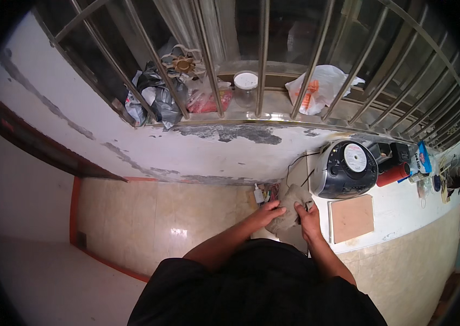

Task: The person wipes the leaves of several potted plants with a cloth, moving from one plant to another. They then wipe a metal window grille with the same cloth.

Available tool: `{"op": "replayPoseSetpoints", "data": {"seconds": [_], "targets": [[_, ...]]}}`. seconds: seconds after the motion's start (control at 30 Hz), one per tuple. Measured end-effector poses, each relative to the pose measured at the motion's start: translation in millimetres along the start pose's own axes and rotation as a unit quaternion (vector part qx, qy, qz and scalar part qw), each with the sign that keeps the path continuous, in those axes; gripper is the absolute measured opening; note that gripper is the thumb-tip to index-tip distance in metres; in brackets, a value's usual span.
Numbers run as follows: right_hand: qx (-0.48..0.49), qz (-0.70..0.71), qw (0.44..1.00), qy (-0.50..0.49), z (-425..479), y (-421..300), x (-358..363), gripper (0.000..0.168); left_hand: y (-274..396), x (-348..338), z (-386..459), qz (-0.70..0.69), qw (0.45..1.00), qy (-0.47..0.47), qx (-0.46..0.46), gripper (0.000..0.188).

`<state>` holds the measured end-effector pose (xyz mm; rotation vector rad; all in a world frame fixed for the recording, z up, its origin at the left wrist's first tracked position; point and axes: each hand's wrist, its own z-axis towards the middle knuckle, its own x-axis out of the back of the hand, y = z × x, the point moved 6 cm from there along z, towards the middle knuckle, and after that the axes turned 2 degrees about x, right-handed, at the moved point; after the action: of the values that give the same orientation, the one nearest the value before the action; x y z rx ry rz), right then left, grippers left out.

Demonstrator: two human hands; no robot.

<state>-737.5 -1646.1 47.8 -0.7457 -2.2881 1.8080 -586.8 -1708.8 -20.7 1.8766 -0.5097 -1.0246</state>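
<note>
A crumpled grey-beige cloth [288, 212] is held between both hands in front of my body. My left hand [270, 214] grips its left side, with the thumb and fingers pinching the fabric. On the other side my right hand [308, 216] has its thumb pressed on top of the cloth; something dark shows beside that thumb, too small to name. To the right of the cloth stands a dark CD radio player [346, 169] on a white table [397, 216]. A flat brown board or book [351, 219] lies on the table below the player.
Metal window bars [261, 61] run across the top, with plastic bags [315, 87] and a clear lidded jar [246, 89] on the sill behind. A red cylinder [393, 174] lies right of the player. A white bottle [258, 194] stands beyond my left hand, beside the peeling wall [213, 150].
</note>
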Motion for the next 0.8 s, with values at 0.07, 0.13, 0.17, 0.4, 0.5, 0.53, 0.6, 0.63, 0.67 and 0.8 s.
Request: {"op": "replayPoseSetpoints", "data": {"seconds": [0.07, 0.13, 0.17, 0.4, 0.5, 0.53, 0.6, 0.63, 0.67, 0.8], "targets": [[-0.005, -0.009, 1.0, -0.027, 9.7, 6.2, -20.4, 0.033, 11.6, 12.1, -14.9, -0.043, 0.999, 0.015, 0.012, 0.039], [-0.009, -0.011, 0.998, -0.058, 16.6, 8.2, -42.3, 0.032, 17.5, 25.3, -28.4, -0.063, 0.997, 0.043, 0.011, 0.04], [-0.011, -0.012, 0.997, -0.073, 19.2, 9.0, -52.3, 0.032, 19.3, 30.6, -35.1, -0.074, 0.996, 0.057, 0.01, 0.041], [-0.026, -0.039, 0.992, -0.115, 48.0, 23.0, -82.1, 0.032, 28.3, 46.0, -78.8, -0.028, 0.98, 0.199, 0.002, 0.046], [0.038, -0.016, 0.996, -0.085, 70.8, 2.9, -98.0, 0.032, 1.4, 88.3, -101.9, 0.006, 0.977, 0.215, 0.007, 0.044], [0.066, -0.033, 0.994, -0.082, 77.5, -16.3, -103.0, 0.032, 2.0, 97.9, -110.4, -0.006, 0.977, 0.215, -0.003, 0.043], [0.142, -0.089, 0.984, -0.064, 90.6, -60.4, -106.2, 0.032, 3.4, 111.2, -126.9, -0.036, 0.976, 0.212, -0.022, 0.041], [0.195, -0.126, 0.971, -0.051, 102.9, -82.4, -105.3, 0.033, 7.2, 117.2, -129.8, -0.034, 0.975, 0.22, -0.015, 0.04], [0.234, -0.156, 0.959, -0.028, 114.2, -104.9, -103.8, 0.035, 13.4, 122.9, -132.0, -0.033, 0.973, 0.228, -0.011, 0.039], [0.351, -0.242, 0.904, 0.019, 134.7, -161.3, -126.2, 0.042, 36.8, 150.4, -122.6, -0.011, 0.977, 0.212, -0.032, 0.033]]}}
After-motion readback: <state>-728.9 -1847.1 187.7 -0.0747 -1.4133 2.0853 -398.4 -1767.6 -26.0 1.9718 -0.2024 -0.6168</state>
